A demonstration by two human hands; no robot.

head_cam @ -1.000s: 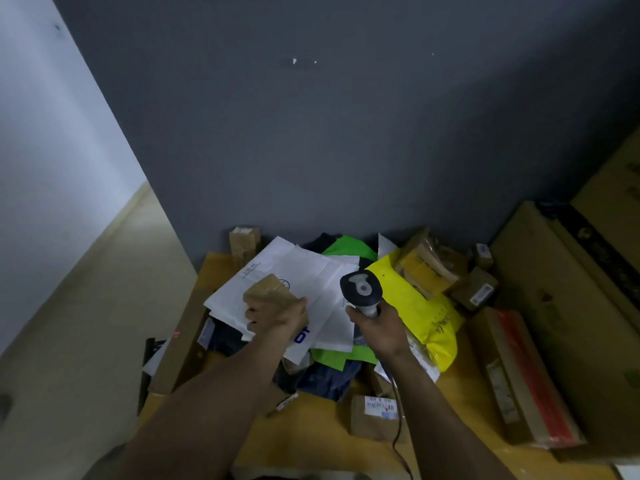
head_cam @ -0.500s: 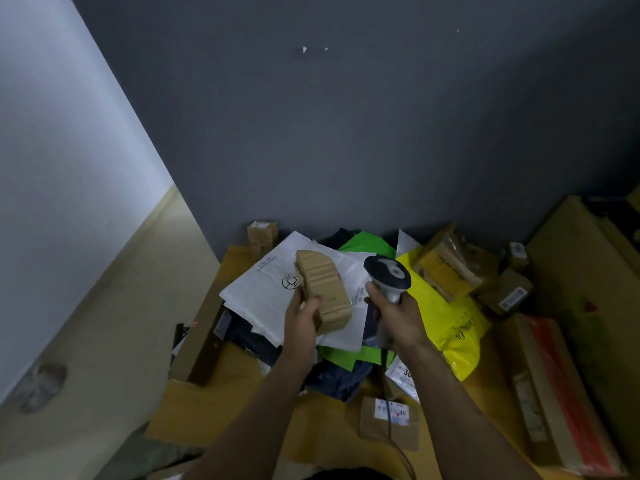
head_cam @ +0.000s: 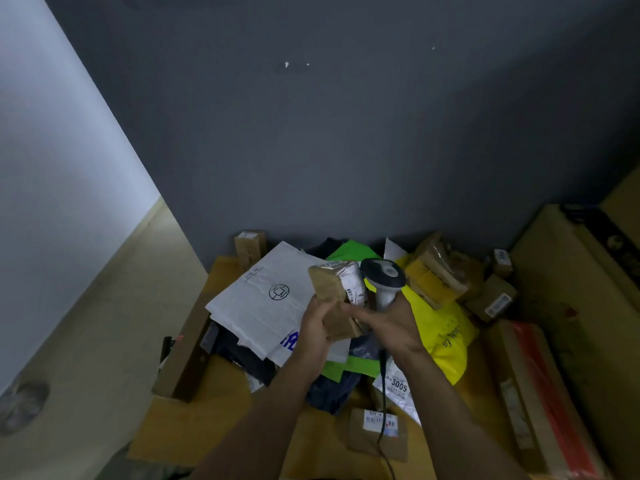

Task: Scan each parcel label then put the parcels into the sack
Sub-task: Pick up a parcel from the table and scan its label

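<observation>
Parcel in hand: brown parcel, held above the middle of the heap, its white label turned to the right.
Left hand: fingers curled round the parcel's lower left edge, gripping it.
Right hand: wrapped round the handle of the scanner, whose head sits just right of the label; the fingertips seem to touch the parcel's near edge, though this is hard to tell.
Heap on the yellow table: large white mailer on the left, green bag far behind, yellow bag on the right, small taped boxes far right, a small labelled box near, a long box with red tape at the near right.
Sack: not in view.
Progress, as judged: this parcel is at the scanning step, label lined up with the scanner but no beam visible. It has yet to go into the sack. Many parcels lie on the table unscanned, so most of the work appears to be ahead
</observation>
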